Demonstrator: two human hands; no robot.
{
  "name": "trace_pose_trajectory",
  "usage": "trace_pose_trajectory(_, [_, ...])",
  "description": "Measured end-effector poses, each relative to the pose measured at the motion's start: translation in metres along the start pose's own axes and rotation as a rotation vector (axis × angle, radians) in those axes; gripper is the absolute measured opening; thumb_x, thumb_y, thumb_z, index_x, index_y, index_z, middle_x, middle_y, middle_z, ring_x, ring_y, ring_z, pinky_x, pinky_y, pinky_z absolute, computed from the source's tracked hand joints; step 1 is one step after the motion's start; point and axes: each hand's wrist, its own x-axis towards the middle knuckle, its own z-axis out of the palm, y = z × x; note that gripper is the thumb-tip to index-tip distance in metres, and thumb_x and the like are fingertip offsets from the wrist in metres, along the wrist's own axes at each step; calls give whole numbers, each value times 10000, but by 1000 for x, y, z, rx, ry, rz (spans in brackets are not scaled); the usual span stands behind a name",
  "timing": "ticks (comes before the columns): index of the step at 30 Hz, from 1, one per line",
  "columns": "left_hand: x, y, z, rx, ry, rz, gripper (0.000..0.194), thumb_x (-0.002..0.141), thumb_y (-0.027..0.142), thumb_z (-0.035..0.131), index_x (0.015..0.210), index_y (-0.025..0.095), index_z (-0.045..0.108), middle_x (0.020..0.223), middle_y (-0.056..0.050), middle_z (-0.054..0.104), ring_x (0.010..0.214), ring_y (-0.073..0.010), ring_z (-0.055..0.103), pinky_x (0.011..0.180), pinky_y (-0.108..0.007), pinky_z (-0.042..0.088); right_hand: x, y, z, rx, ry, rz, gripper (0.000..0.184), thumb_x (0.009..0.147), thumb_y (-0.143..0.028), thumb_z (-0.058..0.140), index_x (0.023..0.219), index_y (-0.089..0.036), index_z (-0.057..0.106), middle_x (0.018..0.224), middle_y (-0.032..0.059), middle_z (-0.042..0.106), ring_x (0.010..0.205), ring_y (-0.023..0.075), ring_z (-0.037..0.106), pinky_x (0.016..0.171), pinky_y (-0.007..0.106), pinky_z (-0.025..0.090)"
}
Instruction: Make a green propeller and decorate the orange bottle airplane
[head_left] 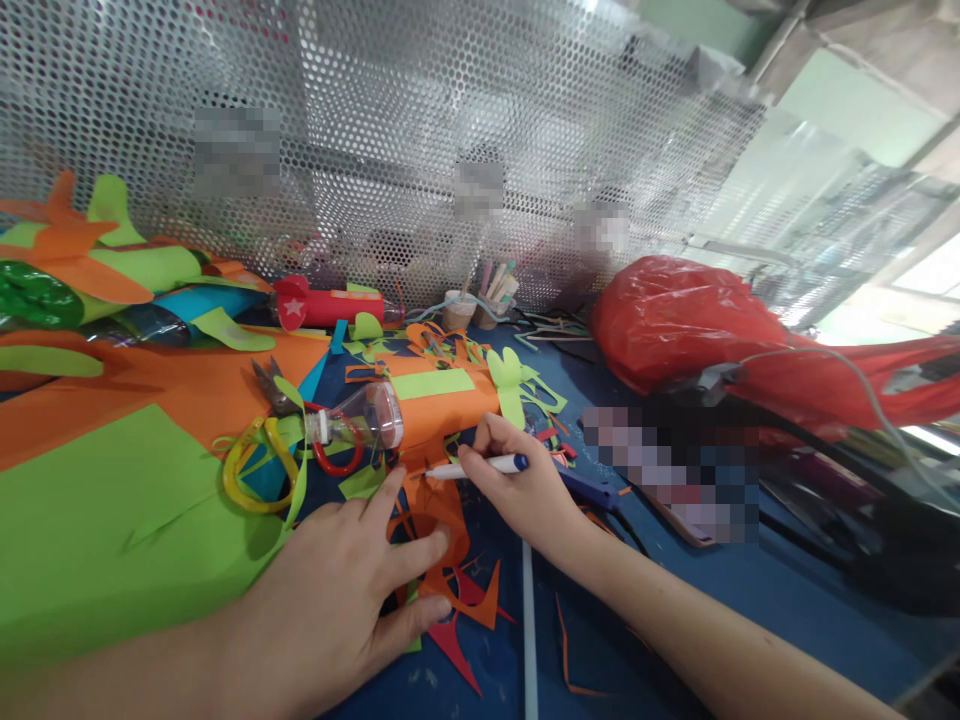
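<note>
My right hand [517, 480] grips a white marker [480, 467] with a dark blue end, its tip at an orange paper piece [439, 495]. With fingers spread, my left hand [367, 570] presses on the same paper's left side. Just beyond lies a clear plastic bottle [367, 415] on its side, wrapped in orange paper [442, 410] with a green strip [433, 383] and green rounded shapes [508, 385] at its base end. Scissors with a yellow handle [238, 478] and a red handle [341, 468] rest left of the bottle, partly under a green paper strip.
Green sheets [112, 530] and orange sheets [195, 375] cover the left side. Paper-covered bottles, including a red one [330, 306], lie behind. A cup of markers [496, 300] stands by the perforated metal screen [390, 130]. A red plastic bag [682, 315] and a blurred phone-like object [660, 480] are right.
</note>
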Motion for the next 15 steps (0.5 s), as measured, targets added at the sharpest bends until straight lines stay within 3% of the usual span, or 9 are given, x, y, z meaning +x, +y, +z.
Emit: trace_pose_trajectory(15, [1, 1, 0, -9, -12, -12, 519, 955, 572, 284, 1254, 327, 630, 1390, -247, 486, 1007, -378, 656, 783, -554, 531, 1, 1, 0, -4, 7, 7, 240, 785, -198, 547, 637, -221, 359, 579, -75, 334, 532, 98, 313, 506, 246, 265])
